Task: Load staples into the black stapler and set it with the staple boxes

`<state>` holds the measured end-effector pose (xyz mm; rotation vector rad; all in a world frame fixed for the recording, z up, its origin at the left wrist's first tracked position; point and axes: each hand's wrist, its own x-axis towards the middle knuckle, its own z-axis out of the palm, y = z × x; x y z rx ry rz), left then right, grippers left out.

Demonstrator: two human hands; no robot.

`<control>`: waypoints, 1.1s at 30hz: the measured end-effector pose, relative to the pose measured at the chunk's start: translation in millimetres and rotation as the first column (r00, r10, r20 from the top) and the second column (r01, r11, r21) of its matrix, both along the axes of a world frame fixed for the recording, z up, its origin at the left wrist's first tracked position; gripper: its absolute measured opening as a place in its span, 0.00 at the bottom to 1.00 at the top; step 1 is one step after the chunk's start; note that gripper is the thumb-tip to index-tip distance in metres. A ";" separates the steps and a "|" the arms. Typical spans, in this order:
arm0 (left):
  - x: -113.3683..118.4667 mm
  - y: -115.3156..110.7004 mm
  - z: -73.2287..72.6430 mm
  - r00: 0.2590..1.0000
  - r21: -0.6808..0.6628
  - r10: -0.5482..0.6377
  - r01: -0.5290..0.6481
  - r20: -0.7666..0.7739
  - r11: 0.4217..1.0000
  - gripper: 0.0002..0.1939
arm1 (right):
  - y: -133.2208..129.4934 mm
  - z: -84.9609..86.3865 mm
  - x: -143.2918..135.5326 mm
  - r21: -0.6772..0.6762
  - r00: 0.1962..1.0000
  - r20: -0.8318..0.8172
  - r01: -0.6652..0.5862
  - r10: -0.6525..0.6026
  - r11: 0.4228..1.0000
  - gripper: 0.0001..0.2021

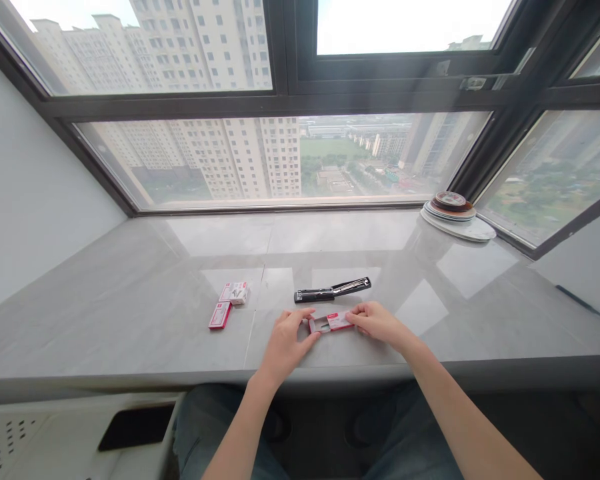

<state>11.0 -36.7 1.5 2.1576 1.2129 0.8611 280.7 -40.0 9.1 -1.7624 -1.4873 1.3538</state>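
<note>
Between my two hands is a small red-and-white staple box [339, 321], its inner tray [320, 325] slid partly out on the left. My left hand [289, 339] pinches the tray end between thumb and fingers. The right end of the box is gripped by my right hand [375, 321]. Inside the tray a short dark piece shows, too small to make out fully. Just beyond the box lies a black stapler [333, 291], spread open with its metal rail exposed.
To the left, a white-and-red box [234, 293] touches a flatter red box [220, 315] on the grey marble ledge [130, 320]. Stacked plates [457, 217] stand in the far right corner by the window. A dark phone-like slab [137, 427] lies on a white surface at lower left.
</note>
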 end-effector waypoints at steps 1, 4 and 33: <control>-0.6 -0.7 -0.2 1.000 -0.002 0.008 -0.008 0.003 1.000 0.26 | -0.4 3.3 4.1 0.020 0.998 0.064 0.007 -0.008 1.000 0.18; 0.5 -1.8 -0.4 1.000 -0.004 0.023 -0.023 0.009 1.000 0.28 | -1.3 18.5 3.1 0.214 0.942 0.326 0.007 -0.079 0.977 0.15; 24.4 -3.0 -2.3 0.984 -0.008 0.176 -0.176 0.002 0.984 0.08 | -14.4 14.7 4.0 0.401 0.948 0.274 -0.268 0.164 0.876 0.18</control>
